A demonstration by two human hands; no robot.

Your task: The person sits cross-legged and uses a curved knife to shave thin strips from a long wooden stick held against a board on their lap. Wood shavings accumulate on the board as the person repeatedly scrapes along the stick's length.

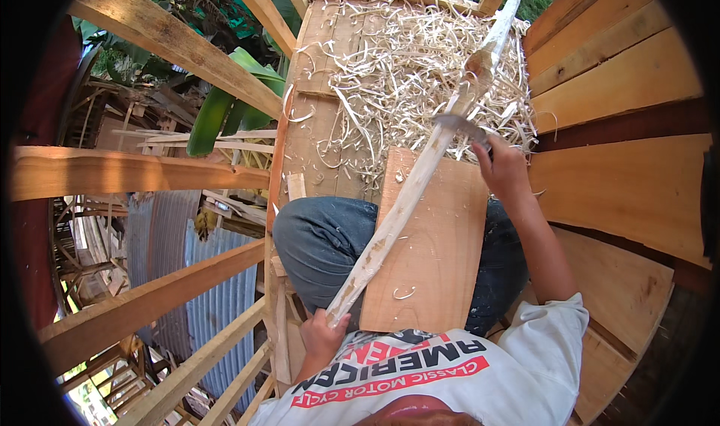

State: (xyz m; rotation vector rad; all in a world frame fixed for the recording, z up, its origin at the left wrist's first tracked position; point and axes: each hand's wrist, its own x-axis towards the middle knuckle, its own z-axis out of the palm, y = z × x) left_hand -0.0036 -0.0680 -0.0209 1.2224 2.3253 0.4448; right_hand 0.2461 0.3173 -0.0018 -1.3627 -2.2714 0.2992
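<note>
A long pale stick [405, 201], peeled and whittled, slants from my lap up to the far right. My left hand [324, 336] is closed round its near end, close to my body. Farther along, my right hand [501, 167] grips a knife with a curved dark blade [463, 124], its handle mostly hidden in my fingers. The blade lies across the stick and touches it. Just beyond, the stick has a brown, knotty patch. Beneath it, a flat wooden board [439, 238] rests over my legs, with a few curled shavings on it.
Curly wood shavings [420, 66] cover much of the plank floor [311, 141] ahead. Slatted wooden rails [142, 172] run along the left side, with corrugated sheets [221, 291] below. Plank walling [622, 193] closes the right. My bent knee [322, 235] is beside the board.
</note>
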